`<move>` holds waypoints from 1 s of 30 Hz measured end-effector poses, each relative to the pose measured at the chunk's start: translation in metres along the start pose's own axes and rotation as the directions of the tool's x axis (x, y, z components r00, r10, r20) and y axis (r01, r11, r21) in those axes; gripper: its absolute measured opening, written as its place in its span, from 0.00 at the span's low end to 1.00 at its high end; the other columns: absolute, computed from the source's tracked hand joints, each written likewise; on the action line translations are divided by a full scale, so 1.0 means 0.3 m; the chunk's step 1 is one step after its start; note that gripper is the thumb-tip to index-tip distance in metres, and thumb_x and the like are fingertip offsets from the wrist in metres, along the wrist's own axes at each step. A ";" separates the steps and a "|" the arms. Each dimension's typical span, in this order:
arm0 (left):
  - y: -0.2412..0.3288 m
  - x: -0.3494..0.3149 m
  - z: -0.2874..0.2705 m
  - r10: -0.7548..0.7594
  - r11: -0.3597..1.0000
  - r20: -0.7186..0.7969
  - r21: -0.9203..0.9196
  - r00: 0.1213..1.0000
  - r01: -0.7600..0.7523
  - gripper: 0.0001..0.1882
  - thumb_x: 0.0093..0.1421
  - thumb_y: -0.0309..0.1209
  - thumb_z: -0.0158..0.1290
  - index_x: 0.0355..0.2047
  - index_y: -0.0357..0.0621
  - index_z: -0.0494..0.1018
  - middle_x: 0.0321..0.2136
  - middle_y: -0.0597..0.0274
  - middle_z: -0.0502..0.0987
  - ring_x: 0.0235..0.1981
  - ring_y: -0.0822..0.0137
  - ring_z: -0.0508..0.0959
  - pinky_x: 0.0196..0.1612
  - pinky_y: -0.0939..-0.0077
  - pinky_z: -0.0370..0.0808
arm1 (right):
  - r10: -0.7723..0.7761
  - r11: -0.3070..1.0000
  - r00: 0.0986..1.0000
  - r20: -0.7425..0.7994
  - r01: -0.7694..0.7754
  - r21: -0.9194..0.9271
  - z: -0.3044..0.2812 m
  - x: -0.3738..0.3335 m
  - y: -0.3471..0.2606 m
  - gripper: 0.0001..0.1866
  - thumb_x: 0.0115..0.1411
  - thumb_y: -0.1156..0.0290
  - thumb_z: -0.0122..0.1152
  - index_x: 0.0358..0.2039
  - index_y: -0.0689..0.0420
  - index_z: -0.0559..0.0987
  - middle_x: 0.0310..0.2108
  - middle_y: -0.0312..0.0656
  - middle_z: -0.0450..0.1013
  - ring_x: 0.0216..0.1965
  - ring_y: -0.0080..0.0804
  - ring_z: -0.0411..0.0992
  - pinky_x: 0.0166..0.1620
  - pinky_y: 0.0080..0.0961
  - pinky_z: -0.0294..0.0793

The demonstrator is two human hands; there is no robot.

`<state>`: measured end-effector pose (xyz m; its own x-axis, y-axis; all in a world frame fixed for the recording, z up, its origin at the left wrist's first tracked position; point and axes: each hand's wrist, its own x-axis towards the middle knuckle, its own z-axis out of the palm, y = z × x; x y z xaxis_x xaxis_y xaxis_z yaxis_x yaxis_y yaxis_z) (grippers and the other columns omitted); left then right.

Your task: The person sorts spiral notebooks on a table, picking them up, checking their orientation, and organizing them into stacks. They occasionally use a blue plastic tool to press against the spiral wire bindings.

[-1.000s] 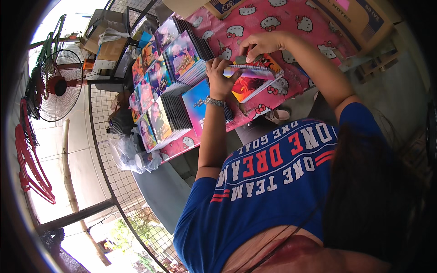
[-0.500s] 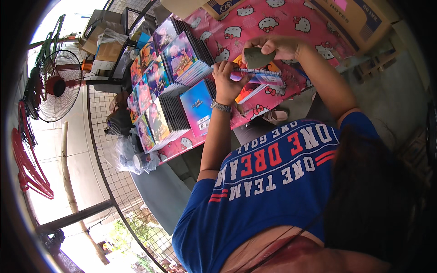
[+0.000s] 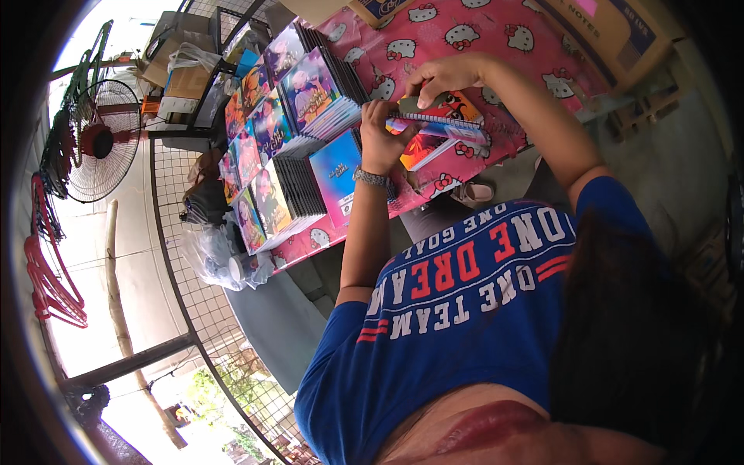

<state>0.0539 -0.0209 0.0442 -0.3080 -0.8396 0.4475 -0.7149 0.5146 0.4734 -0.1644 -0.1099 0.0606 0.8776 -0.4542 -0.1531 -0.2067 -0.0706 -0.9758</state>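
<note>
My left hand (image 3: 380, 143), wearing a metal watch (image 3: 371, 177), grips the near left part of a spiral notebook (image 3: 459, 122), whose coil stands edge-on toward me. My right hand (image 3: 448, 77) pinches a flat dark olive piece (image 3: 435, 101) right behind the coil. Most of that piece is hidden by the fingers and the notebook, and its kind is unclear. Under and behind the held notebook lie others with orange covers (image 3: 465, 105). Left of my left wrist is a stack topped by a blue and pink notebook (image 3: 335, 164).
Several stacks of colourful notebooks (image 3: 273, 124) fill the left of the table, which has a pink cat-print cover (image 3: 434, 39). Cardboard boxes (image 3: 620, 39) stand at the far right. A clear plastic bag (image 3: 213, 256) hangs by the left corner, near a fan (image 3: 101, 141).
My right hand has moved down and slightly left, bringing the olive piece from above the notebook to behind its coil. The left hand keeps its grip.
</note>
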 end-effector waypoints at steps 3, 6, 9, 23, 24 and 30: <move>-0.023 -0.028 -0.007 0.038 0.999 -0.016 0.025 0.999 -0.038 0.24 0.39 0.31 0.71 0.34 0.37 0.72 0.32 0.55 0.74 0.38 0.52 0.73 0.42 0.62 0.71 | -0.204 0.897 0.976 0.080 0.153 0.413 0.018 0.006 -0.009 0.23 0.51 0.62 0.65 0.46 0.59 0.76 0.41 0.37 0.74 0.43 0.24 0.71 0.47 0.23 0.69; -0.037 -0.022 -0.010 0.050 0.999 -0.044 0.014 0.998 -0.049 0.24 0.40 0.29 0.70 0.36 0.37 0.72 0.35 0.55 0.74 0.37 0.54 0.74 0.41 0.64 0.73 | -0.018 0.996 0.997 0.071 0.012 0.084 -0.009 0.052 -0.008 0.24 0.52 0.63 0.65 0.48 0.59 0.75 0.42 0.37 0.74 0.44 0.24 0.71 0.49 0.22 0.68; -0.089 -0.047 -0.044 -0.021 0.997 -0.009 -0.078 1.000 0.020 0.23 0.41 0.30 0.71 0.36 0.39 0.73 0.38 0.55 0.75 0.42 0.52 0.75 0.44 0.63 0.74 | -0.097 0.968 0.995 0.032 0.087 0.234 0.006 0.063 -0.009 0.24 0.52 0.62 0.65 0.48 0.59 0.76 0.41 0.38 0.74 0.44 0.24 0.71 0.49 0.22 0.68; -0.183 -0.063 -0.020 -0.306 0.688 0.202 -0.629 0.931 0.362 0.13 0.53 0.19 0.64 0.37 0.38 0.72 0.31 0.67 0.76 0.34 0.77 0.75 0.37 0.81 0.75 | -0.254 0.776 0.967 0.033 0.183 0.604 0.027 0.104 0.013 0.22 0.52 0.61 0.65 0.44 0.59 0.79 0.41 0.38 0.76 0.41 0.25 0.73 0.47 0.23 0.71; -0.185 -0.063 -0.017 -0.296 0.677 0.187 -0.651 0.937 0.344 0.13 0.53 0.19 0.63 0.37 0.38 0.72 0.31 0.66 0.76 0.33 0.77 0.75 0.37 0.81 0.75 | -0.197 0.902 0.979 0.058 0.158 0.401 0.020 0.118 0.031 0.22 0.52 0.60 0.65 0.44 0.59 0.79 0.40 0.39 0.77 0.41 0.25 0.74 0.46 0.24 0.71; -0.168 -0.064 -0.012 -0.382 0.618 0.143 -0.695 0.913 0.367 0.11 0.56 0.20 0.61 0.39 0.36 0.73 0.33 0.64 0.78 0.34 0.75 0.78 0.35 0.79 0.77 | 0.050 0.851 0.834 -0.549 -0.324 -0.414 -0.126 0.070 0.286 0.24 0.53 0.54 0.66 0.43 0.61 0.80 0.42 0.46 0.76 0.44 0.37 0.74 0.46 0.32 0.73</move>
<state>0.0982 -0.0301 0.0145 -0.0978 -0.9880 0.1194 -0.1185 0.1307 0.9843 -0.1800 -0.1591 -0.0205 0.4841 -0.8702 -0.0909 -0.6387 -0.2805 -0.7165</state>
